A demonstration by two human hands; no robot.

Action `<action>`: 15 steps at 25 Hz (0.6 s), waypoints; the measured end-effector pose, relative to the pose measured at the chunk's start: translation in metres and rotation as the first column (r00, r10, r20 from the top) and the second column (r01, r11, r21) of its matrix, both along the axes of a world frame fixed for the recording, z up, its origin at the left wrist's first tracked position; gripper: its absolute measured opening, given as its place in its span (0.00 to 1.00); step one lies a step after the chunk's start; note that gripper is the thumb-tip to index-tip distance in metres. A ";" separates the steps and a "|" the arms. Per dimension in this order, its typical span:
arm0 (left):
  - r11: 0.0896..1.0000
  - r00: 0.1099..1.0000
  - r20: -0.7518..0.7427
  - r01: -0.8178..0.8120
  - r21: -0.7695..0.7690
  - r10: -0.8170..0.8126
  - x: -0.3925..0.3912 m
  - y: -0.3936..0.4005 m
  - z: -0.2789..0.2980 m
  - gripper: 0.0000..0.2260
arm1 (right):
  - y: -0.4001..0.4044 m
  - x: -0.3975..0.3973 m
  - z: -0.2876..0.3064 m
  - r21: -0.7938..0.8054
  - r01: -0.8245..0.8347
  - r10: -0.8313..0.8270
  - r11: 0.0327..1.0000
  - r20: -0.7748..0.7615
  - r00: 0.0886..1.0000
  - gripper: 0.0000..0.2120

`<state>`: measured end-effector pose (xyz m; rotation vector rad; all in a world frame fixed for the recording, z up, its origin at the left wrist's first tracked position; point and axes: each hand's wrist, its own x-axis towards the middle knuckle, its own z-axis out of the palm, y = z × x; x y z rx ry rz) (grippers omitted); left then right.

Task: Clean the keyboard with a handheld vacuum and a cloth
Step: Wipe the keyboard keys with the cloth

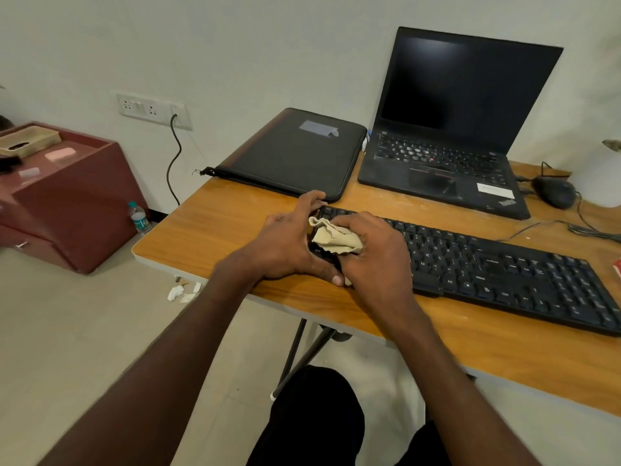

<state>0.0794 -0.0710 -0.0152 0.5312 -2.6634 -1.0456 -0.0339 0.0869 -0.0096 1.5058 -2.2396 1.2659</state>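
A black full-size keyboard [497, 270] lies slantwise on the wooden table [218, 230]. My left hand [289, 243] grips the keyboard's left end, fingers curled over the far edge and thumb at the near edge. My right hand [373, 250] holds a crumpled beige cloth [336, 238] and presses it onto the keys at the left end. The two hands touch each other there. No handheld vacuum is in view.
An open black laptop [447, 163] and a black sleeve [295, 153] lie behind the keyboard. A black mouse [554, 191] with cables sits at the right. A red cabinet [64, 196], a water bottle [138, 218] and paper scraps [183, 292] are on the floor side, left.
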 end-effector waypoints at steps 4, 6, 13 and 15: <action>1.000 1.000 -0.008 0.019 -0.022 -0.019 0.003 0.002 0.003 0.70 | 0.008 0.004 0.005 0.028 -0.151 0.152 0.988 -0.014 0.988 0.19; 0.999 1.000 -0.005 0.016 -0.031 -0.016 0.003 0.002 0.004 0.69 | 0.009 0.007 0.008 0.015 -0.178 0.178 0.984 -0.023 0.984 0.16; 0.997 0.997 0.062 0.036 0.069 -0.040 0.002 -0.005 0.004 0.69 | 0.007 0.004 0.005 0.036 -0.043 0.044 0.998 -0.024 0.999 0.24; 0.997 0.998 0.055 0.003 0.082 -0.008 0.002 -0.005 0.002 0.68 | 0.007 0.003 0.003 0.022 0.011 -0.013 1.000 0.053 0.999 0.24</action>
